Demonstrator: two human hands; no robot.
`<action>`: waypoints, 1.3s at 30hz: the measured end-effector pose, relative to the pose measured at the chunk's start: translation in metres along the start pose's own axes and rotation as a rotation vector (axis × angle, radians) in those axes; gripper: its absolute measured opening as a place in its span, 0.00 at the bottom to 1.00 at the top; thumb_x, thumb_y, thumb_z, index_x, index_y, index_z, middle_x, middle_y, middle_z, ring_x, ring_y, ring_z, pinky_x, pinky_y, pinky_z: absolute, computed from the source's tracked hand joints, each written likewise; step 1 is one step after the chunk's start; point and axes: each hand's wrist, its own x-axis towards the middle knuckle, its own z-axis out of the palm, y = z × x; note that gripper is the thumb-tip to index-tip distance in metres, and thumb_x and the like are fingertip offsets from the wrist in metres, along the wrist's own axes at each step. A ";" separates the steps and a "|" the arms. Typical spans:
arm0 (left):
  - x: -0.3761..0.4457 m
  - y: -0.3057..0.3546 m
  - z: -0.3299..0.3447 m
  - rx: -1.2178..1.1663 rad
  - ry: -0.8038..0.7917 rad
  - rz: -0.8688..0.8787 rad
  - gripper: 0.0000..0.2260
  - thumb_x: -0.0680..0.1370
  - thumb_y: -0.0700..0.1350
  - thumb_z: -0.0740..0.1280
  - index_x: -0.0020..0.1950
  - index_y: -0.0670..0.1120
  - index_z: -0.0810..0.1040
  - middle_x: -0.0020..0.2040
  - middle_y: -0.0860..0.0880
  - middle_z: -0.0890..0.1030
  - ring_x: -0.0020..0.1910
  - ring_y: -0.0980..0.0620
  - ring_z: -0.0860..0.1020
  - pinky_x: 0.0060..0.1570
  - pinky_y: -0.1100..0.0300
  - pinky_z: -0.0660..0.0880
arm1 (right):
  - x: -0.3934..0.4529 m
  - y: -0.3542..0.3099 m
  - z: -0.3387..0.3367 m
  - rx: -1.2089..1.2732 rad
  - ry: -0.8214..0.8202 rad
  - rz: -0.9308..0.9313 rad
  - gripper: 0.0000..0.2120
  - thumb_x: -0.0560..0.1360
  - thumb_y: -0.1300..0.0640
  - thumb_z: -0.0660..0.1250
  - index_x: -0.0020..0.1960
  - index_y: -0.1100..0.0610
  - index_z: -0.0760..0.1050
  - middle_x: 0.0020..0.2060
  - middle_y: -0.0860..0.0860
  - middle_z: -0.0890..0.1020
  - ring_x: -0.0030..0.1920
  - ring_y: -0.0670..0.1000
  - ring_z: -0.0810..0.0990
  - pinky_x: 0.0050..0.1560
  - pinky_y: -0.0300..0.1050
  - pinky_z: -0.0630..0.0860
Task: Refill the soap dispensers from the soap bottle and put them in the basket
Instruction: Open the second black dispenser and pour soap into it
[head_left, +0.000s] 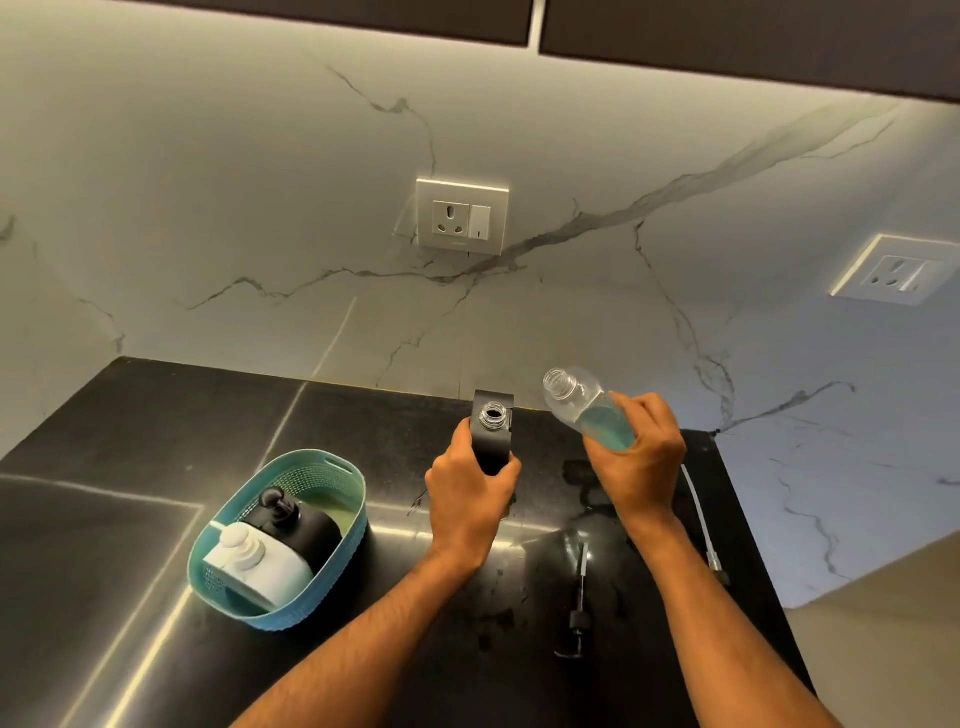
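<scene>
Three soap dispensers: black, uncapped (492, 434); black (291, 519) and white (260, 566) in one teal basket (332, 592). One clear soap bottle (587, 410). Two loose pump heads (574, 608) (701, 519). Two wall sockets (461, 215) (891, 270). Two hands (470, 493) (641, 457).

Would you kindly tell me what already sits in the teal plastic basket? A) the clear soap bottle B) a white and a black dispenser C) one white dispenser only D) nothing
B: the teal plastic basket holds a white pump dispenser and a black pump dispenser side by side.
</scene>
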 end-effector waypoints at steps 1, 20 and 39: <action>-0.002 0.001 -0.003 0.003 0.000 0.005 0.21 0.74 0.47 0.76 0.65 0.48 0.76 0.49 0.54 0.83 0.43 0.57 0.82 0.41 0.71 0.79 | -0.002 -0.004 -0.002 -0.035 -0.004 -0.027 0.22 0.66 0.59 0.83 0.57 0.62 0.82 0.47 0.53 0.78 0.46 0.52 0.78 0.43 0.50 0.80; -0.023 0.005 -0.037 0.029 -0.035 0.037 0.19 0.72 0.47 0.75 0.61 0.49 0.75 0.44 0.56 0.82 0.37 0.57 0.79 0.37 0.76 0.72 | -0.019 -0.053 -0.013 -0.300 -0.051 -0.265 0.24 0.63 0.66 0.81 0.58 0.63 0.82 0.45 0.55 0.79 0.45 0.54 0.75 0.45 0.46 0.71; -0.035 0.003 -0.054 0.074 -0.033 0.083 0.20 0.73 0.48 0.75 0.62 0.48 0.75 0.45 0.54 0.83 0.40 0.56 0.82 0.40 0.72 0.74 | -0.023 -0.075 -0.024 -0.360 -0.086 -0.313 0.25 0.60 0.67 0.82 0.56 0.62 0.82 0.45 0.56 0.79 0.46 0.55 0.75 0.48 0.43 0.65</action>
